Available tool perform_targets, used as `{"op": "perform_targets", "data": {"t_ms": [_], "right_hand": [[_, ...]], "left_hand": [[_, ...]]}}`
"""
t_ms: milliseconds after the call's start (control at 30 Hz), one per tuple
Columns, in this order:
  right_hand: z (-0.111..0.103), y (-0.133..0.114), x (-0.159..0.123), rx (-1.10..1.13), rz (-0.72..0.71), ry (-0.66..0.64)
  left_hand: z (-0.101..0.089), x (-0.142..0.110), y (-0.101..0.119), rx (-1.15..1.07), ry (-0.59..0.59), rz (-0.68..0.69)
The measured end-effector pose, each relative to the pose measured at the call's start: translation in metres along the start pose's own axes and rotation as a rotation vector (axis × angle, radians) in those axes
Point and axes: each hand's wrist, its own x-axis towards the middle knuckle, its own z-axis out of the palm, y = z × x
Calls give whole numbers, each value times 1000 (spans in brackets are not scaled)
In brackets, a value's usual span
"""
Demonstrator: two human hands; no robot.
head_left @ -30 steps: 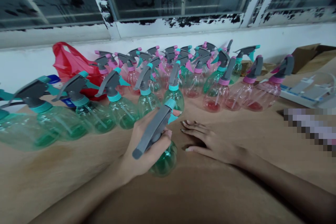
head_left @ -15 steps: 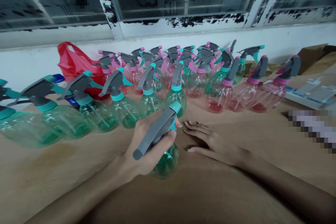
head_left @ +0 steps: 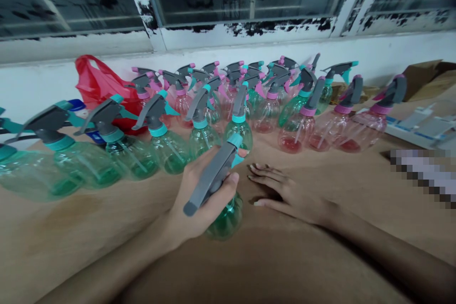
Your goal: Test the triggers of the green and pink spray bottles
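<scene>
My left hand [head_left: 201, 190] is wrapped round the neck of a green spray bottle [head_left: 225, 221] with a grey and turquoise trigger head. The bottle stands on the brown table in front of me, and my fingers hide its collar. Flat on the table to the right of it lies my right hand [head_left: 280, 190], fingers stretched out and holding nothing. Just beyond my hands is another green spray bottle [head_left: 238, 129], part of a row of green ones. Pink spray bottles [head_left: 294, 135] stand to the right of that row.
Several more green and pink bottles crowd along the wall. A red plastic bag [head_left: 101, 85] sits at the back left. At the right are brown paper packaging [head_left: 425, 78], a white tray [head_left: 409, 128] with small items, and a blurred-out object [head_left: 423, 171].
The trigger of the held bottle shows more, and my left thumb has lifted slightly off it. My right hand stays in place.
</scene>
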Motion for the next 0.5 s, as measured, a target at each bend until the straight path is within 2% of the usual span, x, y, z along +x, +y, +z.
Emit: {"op": "perform_targets", "data": {"t_ms": [500], "right_hand": [[-2, -2, 0, 1, -1, 5]], "left_hand": [[0, -1, 0, -42, 21, 47]]}}
